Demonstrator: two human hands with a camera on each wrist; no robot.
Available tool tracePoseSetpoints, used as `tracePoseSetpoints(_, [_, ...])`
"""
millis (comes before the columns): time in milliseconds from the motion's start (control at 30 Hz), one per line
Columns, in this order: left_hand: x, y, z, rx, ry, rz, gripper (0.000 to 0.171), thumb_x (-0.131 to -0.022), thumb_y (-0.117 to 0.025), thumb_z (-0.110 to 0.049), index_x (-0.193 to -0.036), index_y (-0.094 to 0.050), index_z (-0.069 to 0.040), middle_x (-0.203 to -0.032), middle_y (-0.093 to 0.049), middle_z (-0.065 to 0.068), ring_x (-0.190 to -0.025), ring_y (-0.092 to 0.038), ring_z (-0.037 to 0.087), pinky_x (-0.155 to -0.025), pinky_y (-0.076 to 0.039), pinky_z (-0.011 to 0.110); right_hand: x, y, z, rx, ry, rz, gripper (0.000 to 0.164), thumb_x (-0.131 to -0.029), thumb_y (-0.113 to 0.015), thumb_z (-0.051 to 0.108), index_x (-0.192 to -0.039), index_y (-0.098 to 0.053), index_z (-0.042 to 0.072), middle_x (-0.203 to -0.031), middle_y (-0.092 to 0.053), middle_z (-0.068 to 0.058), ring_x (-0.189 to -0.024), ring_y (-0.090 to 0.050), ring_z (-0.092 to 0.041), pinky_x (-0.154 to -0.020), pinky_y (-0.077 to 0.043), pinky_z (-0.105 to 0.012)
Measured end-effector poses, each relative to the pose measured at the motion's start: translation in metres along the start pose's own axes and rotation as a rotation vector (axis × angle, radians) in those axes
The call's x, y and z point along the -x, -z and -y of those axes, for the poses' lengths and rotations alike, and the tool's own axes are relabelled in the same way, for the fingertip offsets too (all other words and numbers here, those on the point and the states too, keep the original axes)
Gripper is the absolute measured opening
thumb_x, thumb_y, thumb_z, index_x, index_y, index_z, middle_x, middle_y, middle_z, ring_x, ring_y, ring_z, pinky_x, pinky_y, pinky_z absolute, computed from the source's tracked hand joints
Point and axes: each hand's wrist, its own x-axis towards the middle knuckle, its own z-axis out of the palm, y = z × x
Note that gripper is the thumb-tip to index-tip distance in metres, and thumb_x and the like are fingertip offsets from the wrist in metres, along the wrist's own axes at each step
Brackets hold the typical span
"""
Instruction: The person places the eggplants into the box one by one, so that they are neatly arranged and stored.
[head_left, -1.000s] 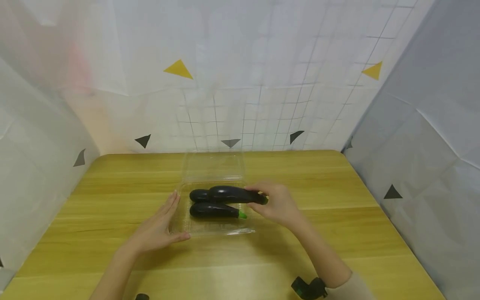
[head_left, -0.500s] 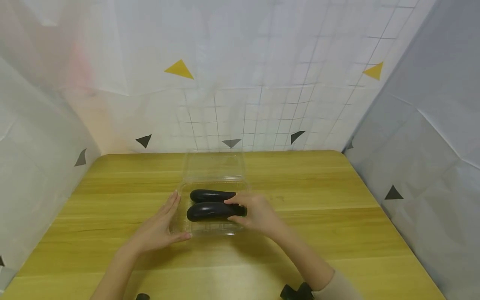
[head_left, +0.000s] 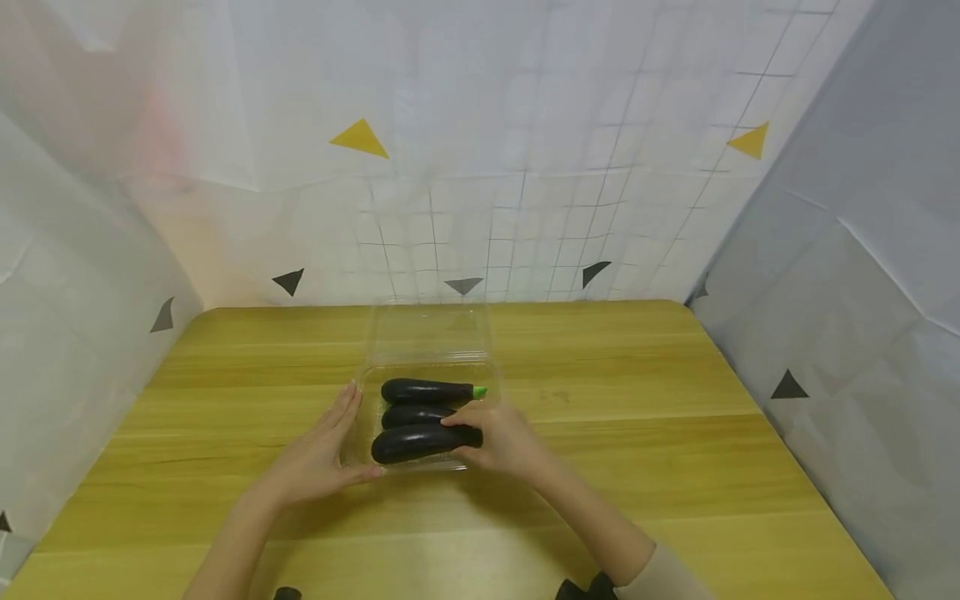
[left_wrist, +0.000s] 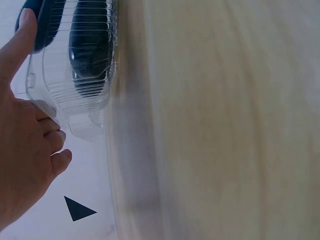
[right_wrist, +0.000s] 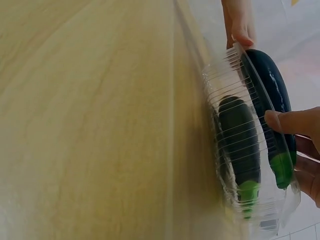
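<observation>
A clear plastic box (head_left: 367, 417) with its lid (head_left: 429, 332) folded back holds three dark eggplants side by side. The far eggplant (head_left: 427, 391) shows its green stem; the middle eggplant (head_left: 412, 416) is partly covered by my right hand (head_left: 498, 437). That hand pinches the stem end of the near eggplant (head_left: 416, 443) between thumb and fingers. In the right wrist view, the held eggplant (right_wrist: 270, 80) sits higher than another eggplant (right_wrist: 240, 145) inside the ribbed wall. My left hand (head_left: 311, 467) rests spread at the box's left end, thumb at the front corner, fingers along the side.
A wooden table (head_left: 637, 467) carries the box, with a pale sheeted wall (head_left: 465, 167) behind it and side sheets left and right. Dark wrist devices (head_left: 588, 587) show at the bottom edge of the head view.
My right hand let go of one eggplant at the back of the box, then took another and moved it toward the front, uncovering the far one's stem. The left hand stays put.
</observation>
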Motion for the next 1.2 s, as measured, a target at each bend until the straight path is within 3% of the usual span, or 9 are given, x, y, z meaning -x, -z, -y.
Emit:
tracePoseSetpoints(467, [-0.001,0.000,0.001,-0.004,-0.016,-0.005,0.117,-0.077,-0.066,-0.067,-0.155,-0.005,-0.005,-0.160,0.000,0.016,-0.144,-0.011,0.037,-0.106,-0.029,0.059,-0.001,-0.004,-0.006,0.021,-0.036,0.058,0.037,-0.076,-0.083,0.021,-0.111,-0.072,0.013,-0.108,-0.071,-0.001,-0.099,-0.066,-0.019,-0.085,-0.053,-0.035])
tracePoseSetpoints(833, [0.001,0.000,-0.002,0.013,0.011,0.006,0.115,-0.078,-0.065,-0.067,-0.156,-0.002,-0.010,-0.161,0.001,0.013,-0.143,-0.014,0.038,-0.095,-0.041,0.061,-0.001,-0.009,-0.009,0.047,-0.041,0.080,0.038,-0.077,-0.082,0.028,-0.111,-0.073,0.015,-0.107,-0.071,0.001,-0.098,-0.065,-0.018,-0.084,-0.053,-0.034])
tracePoseSetpoints(1200, [0.000,0.001,-0.001,0.023,0.011,0.016,0.116,-0.078,-0.064,-0.069,-0.155,-0.001,-0.011,-0.161,0.002,0.013,-0.143,-0.013,0.038,-0.099,-0.037,0.062,-0.002,-0.009,-0.011,-0.018,-0.103,0.082,0.036,-0.076,-0.082,0.030,-0.107,-0.074,0.014,-0.104,-0.072,0.003,-0.095,-0.065,-0.015,-0.078,-0.054,-0.029])
